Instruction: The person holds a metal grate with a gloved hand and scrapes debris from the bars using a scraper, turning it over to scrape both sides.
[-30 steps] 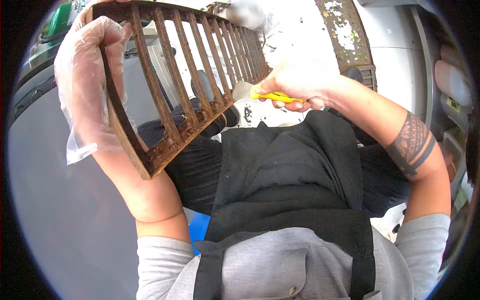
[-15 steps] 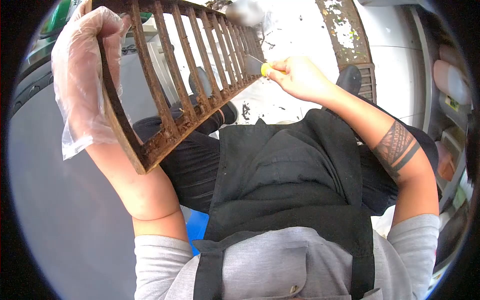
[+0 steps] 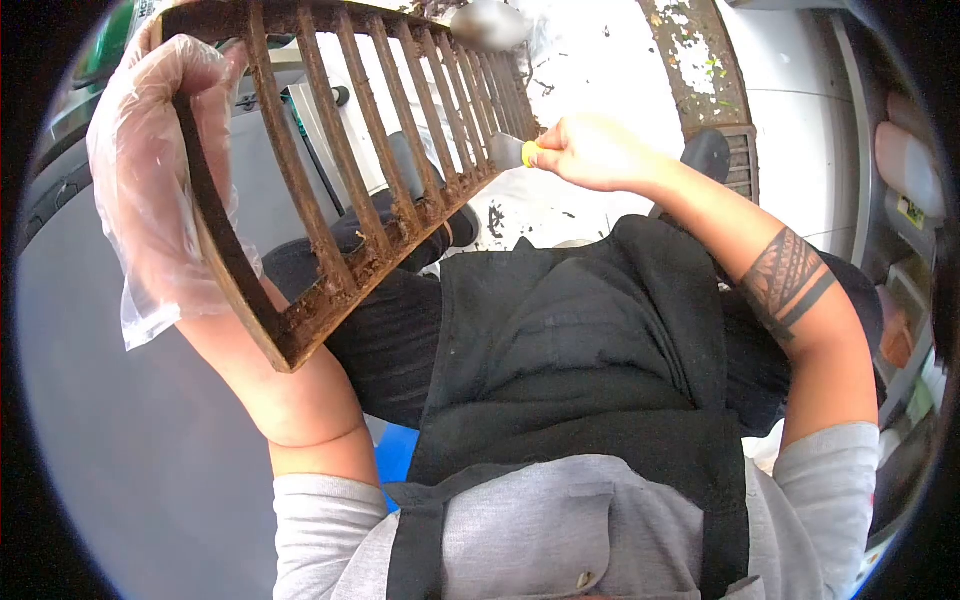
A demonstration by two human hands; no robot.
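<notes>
A long, rusty metal drain grate (image 3: 335,300) with many crossbars slants from near my left arm toward the floor ahead. My left hand (image 3: 165,190), in a loose clear plastic glove, is wrapped around the grate's near end frame. Bare, my right hand (image 3: 600,155) grips a small scraper (image 3: 508,152) by its yellow handle. The scraper's grey flat blade lies at the grate's right-hand rail, toward the far part. Brown grime cakes the rail and the feet of the bars.
Dark scraps litter the white floor (image 3: 590,80) ahead. A floor drain channel (image 3: 705,60) runs at upper right, with a slotted grate (image 3: 738,160) beside my shoe. A grey panel (image 3: 130,430) stands on the left; shelves with containers (image 3: 905,165) line the right.
The near end of the grate has shifted slightly left and down with my gloved hand. The scraper blade has slid a little along the rail toward me.
</notes>
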